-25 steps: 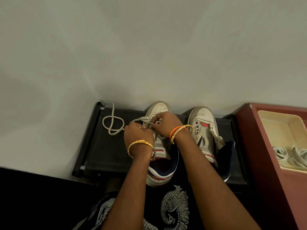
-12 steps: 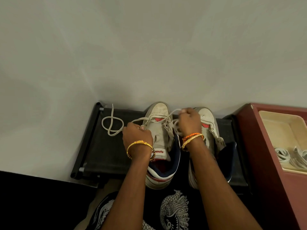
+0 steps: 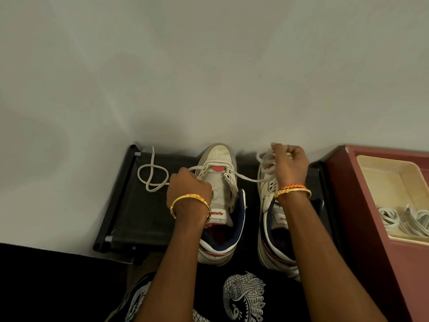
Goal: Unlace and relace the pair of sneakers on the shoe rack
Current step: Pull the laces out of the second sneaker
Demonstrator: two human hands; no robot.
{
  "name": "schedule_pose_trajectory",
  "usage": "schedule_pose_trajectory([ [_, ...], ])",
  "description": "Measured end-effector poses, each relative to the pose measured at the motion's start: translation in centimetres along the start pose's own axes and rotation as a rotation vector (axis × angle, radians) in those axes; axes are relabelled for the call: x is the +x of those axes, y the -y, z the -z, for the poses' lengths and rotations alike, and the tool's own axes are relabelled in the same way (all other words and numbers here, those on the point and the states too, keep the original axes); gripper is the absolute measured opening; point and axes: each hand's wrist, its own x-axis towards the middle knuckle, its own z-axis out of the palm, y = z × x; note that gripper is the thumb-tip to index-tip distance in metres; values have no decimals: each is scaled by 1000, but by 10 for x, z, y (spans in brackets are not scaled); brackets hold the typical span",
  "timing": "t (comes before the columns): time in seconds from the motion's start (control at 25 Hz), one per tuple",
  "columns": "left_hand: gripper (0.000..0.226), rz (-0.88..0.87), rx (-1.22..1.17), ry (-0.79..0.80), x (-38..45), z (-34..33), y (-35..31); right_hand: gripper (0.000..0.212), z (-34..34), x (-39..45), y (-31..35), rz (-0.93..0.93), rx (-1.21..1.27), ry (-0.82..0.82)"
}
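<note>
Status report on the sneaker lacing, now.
Left hand grips lace at left sneaker. Right hand holds lace's other end, drawn taut over right sneaker. Only bottom eyelets threaded. No obstruction.

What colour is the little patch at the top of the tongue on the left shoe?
Red-orange: the patch stands out against the white left shoe in the head view.

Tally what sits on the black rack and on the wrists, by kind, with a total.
White leather sneakers with navy collars: 2
Loose grey shoelace being pulled: 1
Gold metal bangles: 2
Orange braided thread band: 1
Total: 6
</note>
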Motion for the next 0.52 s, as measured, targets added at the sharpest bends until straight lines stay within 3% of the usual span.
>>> schedule_pose_trajectory([
  [0.08,31,-169,123,-70,-1,4,-7,35,-6,-5,3,75,-278,132],
  [0.16,30,-372,133,-113,1,3,-15,53,-11,-14,7,291,-585,160],
  [0.24,31,-487,100,-44,3,0,-20,43,-17,-25,10,376,-737,282],
  [0.36,30,-496,229,57,7,-6,-22,28,-34,-37,-7,158,-976,533],
  [0.52,29,-496,346,23,9,-10,-20,26,-51,-25,-33,122,-1139,401],
])
